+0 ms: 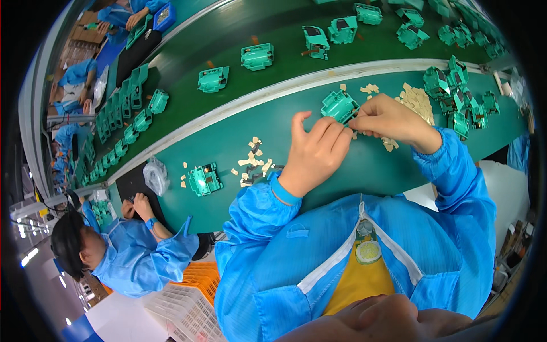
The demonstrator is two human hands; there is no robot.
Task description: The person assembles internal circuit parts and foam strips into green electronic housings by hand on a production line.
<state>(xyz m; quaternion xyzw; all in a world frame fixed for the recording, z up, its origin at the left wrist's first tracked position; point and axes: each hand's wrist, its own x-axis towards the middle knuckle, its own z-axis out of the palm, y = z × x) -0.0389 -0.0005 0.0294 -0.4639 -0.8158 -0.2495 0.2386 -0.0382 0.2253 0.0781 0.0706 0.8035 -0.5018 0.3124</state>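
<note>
A green plastic housing point(338, 106) lies on the green bench in front of me. My left hand point(320, 149) is at its near edge, its fingers curled against it and one finger raised apart on the left. At the housing's near right corner, my right hand point(390, 118) has thumb and fingers pinched together. Whatever lies between those fingertips is too small and hidden to make out. Beyond my right hand is a heap of small cream-coloured pieces point(416, 101). A second green housing point(205, 179) sits on the bench to the left, beside scattered cream and dark scraps point(250, 165).
Several green housings point(456, 97) are piled at the right. Past a pale metal rail point(273, 94), a dark green belt point(182, 74) carries more. A co-worker point(125, 251) sits to my left, near a clear plastic bag point(155, 175) and crates point(188, 302).
</note>
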